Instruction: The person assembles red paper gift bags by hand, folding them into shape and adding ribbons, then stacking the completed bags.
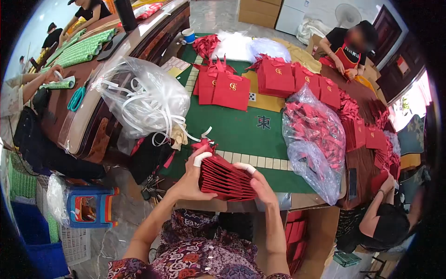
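A thick stack of red paper gift bags (226,179) sits between my two hands, edges fanned towards me, near the front of the green table mat. My left hand (191,179) grips the left end of the stack, thumb below and fingers above. My right hand (264,187) closes on the right end. White wraps cover a finger on each hand. Red ribbon shows at the stack's upper left, beside my left fingers. Beyond it, on the mat (218,125), stand more red gift bags (231,90) with gold lettering.
A plastic bag of white straps (144,100) lies left of the mat, and a clear bag of red ribbons (313,125) lies right. Blue scissors (77,98) rest on the side table. Co-workers sit at the far right (348,46) and near right (385,223). A cardboard box (320,232) stands below the edge.
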Motion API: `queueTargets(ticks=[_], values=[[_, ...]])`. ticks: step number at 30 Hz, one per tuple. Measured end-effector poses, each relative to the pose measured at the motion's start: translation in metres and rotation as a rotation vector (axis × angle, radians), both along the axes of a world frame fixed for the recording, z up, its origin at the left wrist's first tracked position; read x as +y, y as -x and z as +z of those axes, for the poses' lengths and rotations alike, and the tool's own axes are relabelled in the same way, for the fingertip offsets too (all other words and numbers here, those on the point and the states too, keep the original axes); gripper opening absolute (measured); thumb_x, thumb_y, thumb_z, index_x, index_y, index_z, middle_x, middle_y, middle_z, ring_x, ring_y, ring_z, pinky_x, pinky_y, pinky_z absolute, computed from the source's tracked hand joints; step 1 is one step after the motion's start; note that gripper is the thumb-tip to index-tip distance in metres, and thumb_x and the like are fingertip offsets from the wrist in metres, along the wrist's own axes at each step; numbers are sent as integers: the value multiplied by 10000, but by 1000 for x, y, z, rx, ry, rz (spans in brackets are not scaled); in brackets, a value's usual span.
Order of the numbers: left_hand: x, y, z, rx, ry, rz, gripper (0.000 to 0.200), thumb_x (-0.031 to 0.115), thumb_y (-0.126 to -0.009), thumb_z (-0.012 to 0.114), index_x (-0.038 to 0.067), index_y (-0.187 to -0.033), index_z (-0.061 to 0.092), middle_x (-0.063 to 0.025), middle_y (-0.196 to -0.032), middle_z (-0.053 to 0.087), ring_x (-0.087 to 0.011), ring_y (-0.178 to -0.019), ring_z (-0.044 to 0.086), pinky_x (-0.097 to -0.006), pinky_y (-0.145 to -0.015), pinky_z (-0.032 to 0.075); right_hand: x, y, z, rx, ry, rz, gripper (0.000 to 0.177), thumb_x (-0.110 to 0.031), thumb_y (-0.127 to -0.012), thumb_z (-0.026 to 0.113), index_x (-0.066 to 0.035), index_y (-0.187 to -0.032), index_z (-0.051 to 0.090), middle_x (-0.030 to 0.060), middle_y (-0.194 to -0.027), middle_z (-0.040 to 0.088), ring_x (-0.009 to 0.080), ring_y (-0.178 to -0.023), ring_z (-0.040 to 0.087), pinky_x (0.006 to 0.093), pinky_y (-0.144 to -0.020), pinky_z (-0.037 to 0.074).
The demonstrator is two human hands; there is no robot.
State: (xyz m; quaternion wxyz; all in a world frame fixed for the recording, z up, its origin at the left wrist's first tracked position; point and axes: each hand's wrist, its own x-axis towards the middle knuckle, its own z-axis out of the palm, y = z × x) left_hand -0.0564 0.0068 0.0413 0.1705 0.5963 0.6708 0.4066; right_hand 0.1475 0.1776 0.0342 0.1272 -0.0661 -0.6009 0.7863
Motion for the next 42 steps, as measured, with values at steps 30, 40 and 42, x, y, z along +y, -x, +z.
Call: queueTargets(ticks=[30, 40, 42], values=[[-12, -20, -13, -233, 46, -18, 1272, 359, -615, 888, 22, -1526, 68, -264, -1478, 257, -418, -1397, 268, -478, -1157, 244, -58, 5, -103, 272, -384, -721, 1030, -397, -580, 948, -8, -1365, 405, 175, -1306, 520, 271, -1190, 541, 435, -1029, 446], [-12, -19, -7, -49, 60, 137, 1074, 318, -547, 933, 67, -1405, 338, -187, -1223, 474, -342, -1178, 488, -430, -1026, 395, -64, -7, -85, 116, -370, -726, 905, -329, -556, 957, -20, -1274, 502, 150, -1189, 624, 280, -1061, 616, 432, -1038, 420], [-13, -19, -7, -37, 70, 135, 1003, 309, -537, 937, 73, -1349, 398, -174, -1212, 476, -336, -1163, 499, -423, -1007, 411, -70, -6, -86, 120, -356, -763, 874, -320, -558, 957, -16, -1251, 518, 143, -1147, 633, 271, -1002, 633, 406, -986, 464]])
